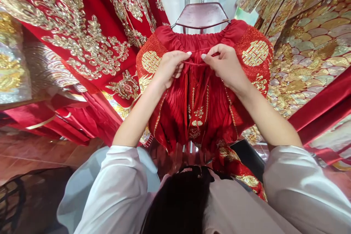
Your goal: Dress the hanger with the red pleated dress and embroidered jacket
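In front of me a red garment (189,106) with gold embroidery, beaded edging and a pleated front hangs on a dark hanger (204,11). A gathered red band (192,42) runs across its top below the hanger. My left hand (171,66) is closed, thumb and fingers pinching a thin red cord (197,64) just under that band. On the other side of the opening, my right hand (226,64) pinches the same cord. It runs between both hands with a slight sag. The fingers of each hand partly cover the cord's ends. Gold round emblems show on both shoulders.
Red cloth with silver-gold beading (90,44) hangs close on the left. A gold scale-patterned garment (309,51) hangs on the right. Below are a pale blue-grey chair (82,182), red-and-gold fabric (238,168) near my lap, and a reddish floor (35,150).
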The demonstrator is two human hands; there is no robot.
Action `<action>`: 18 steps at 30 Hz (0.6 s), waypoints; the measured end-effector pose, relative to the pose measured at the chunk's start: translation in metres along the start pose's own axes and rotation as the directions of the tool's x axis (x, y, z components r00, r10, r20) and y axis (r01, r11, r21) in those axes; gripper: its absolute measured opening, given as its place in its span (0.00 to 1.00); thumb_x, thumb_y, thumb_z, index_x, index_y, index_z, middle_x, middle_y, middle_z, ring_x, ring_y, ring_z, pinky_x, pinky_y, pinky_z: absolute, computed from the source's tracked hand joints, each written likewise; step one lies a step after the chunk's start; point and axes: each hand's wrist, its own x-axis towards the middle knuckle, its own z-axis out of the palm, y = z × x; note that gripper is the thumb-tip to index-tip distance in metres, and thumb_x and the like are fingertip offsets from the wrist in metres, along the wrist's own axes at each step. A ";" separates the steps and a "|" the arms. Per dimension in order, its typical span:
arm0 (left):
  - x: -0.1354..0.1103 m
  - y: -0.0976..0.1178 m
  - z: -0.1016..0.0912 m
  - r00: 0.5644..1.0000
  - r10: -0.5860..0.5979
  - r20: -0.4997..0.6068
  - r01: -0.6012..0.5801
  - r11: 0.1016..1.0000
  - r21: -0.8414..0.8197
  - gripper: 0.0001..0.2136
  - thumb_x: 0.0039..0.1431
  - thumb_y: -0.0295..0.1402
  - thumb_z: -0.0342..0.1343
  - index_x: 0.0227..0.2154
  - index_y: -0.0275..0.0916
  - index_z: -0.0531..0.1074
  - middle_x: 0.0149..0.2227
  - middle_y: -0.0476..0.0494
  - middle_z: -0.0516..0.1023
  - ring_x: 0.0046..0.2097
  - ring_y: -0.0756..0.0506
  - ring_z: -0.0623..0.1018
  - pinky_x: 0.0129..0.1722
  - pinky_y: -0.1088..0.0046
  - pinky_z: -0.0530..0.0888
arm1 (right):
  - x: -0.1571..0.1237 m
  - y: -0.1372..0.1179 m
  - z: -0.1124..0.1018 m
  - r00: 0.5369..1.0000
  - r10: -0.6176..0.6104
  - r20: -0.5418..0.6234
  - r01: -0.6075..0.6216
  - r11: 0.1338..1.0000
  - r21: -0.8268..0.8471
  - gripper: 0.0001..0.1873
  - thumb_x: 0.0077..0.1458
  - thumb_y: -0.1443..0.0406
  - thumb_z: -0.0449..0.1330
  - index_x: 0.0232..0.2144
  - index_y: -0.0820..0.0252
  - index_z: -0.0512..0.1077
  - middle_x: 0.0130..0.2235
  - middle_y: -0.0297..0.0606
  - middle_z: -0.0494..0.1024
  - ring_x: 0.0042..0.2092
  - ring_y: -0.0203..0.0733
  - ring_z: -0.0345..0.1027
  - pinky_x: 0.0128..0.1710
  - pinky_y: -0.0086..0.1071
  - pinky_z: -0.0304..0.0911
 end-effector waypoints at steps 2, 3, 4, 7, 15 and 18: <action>-0.003 0.013 -0.008 0.999 0.040 -0.011 -0.040 0.999 -0.023 0.09 0.54 0.30 0.55 0.25 0.40 0.58 0.17 0.59 0.51 0.17 0.58 0.50 0.19 0.76 0.47 | 0.001 -0.023 -0.008 0.998 0.060 0.013 -0.060 0.998 0.006 0.13 0.50 0.65 0.64 0.25 0.57 0.61 0.15 0.25 0.58 0.17 0.27 0.46 0.15 0.25 0.40; -0.004 0.018 -0.011 0.998 0.061 -0.017 -0.061 0.998 -0.035 0.10 0.52 0.28 0.56 0.25 0.41 0.58 0.17 0.59 0.51 0.17 0.58 0.49 0.19 0.76 0.47 | 0.002 -0.033 -0.011 0.996 0.091 0.012 -0.091 0.996 0.007 0.13 0.50 0.68 0.64 0.24 0.58 0.61 0.14 0.24 0.57 0.16 0.26 0.44 0.14 0.25 0.37; -0.005 0.023 -0.015 0.997 0.079 -0.021 -0.080 0.996 -0.047 0.12 0.51 0.27 0.57 0.25 0.41 0.57 0.16 0.60 0.50 0.18 0.58 0.48 0.20 0.75 0.47 | 0.002 -0.041 -0.015 0.994 0.113 0.005 -0.113 0.994 0.005 0.13 0.50 0.71 0.63 0.23 0.58 0.61 0.13 0.23 0.57 0.15 0.25 0.42 0.14 0.25 0.35; -0.006 0.030 -0.022 0.993 0.113 -0.018 -0.114 0.990 -0.079 0.15 0.51 0.26 0.59 0.23 0.41 0.55 0.15 0.60 0.50 0.18 0.58 0.47 0.21 0.74 0.47 | 0.004 -0.049 -0.026 0.992 0.128 0.000 -0.128 0.992 -0.001 0.13 0.51 0.75 0.61 0.23 0.59 0.61 0.12 0.22 0.56 0.14 0.24 0.40 0.15 0.26 0.33; -0.005 0.024 -0.018 0.985 0.161 -0.058 -0.164 0.985 -0.053 0.13 0.51 0.29 0.57 0.21 0.43 0.57 0.14 0.57 0.47 0.19 0.54 0.53 0.19 0.73 0.51 | -0.003 -0.028 -0.030 0.998 -0.025 0.054 0.027 0.999 -0.041 0.11 0.49 0.68 0.64 0.25 0.58 0.63 0.13 0.23 0.58 0.16 0.26 0.43 0.16 0.26 0.39; -0.009 0.030 -0.007 0.972 0.232 -0.027 -0.233 0.960 -0.153 0.11 0.52 0.28 0.55 0.22 0.43 0.58 0.14 0.57 0.49 0.18 0.55 0.47 0.18 0.73 0.47 | -0.015 -0.032 -0.025 0.998 0.021 0.063 -0.016 0.997 -0.076 0.07 0.50 0.68 0.62 0.29 0.58 0.65 0.13 0.24 0.60 0.15 0.27 0.47 0.16 0.26 0.40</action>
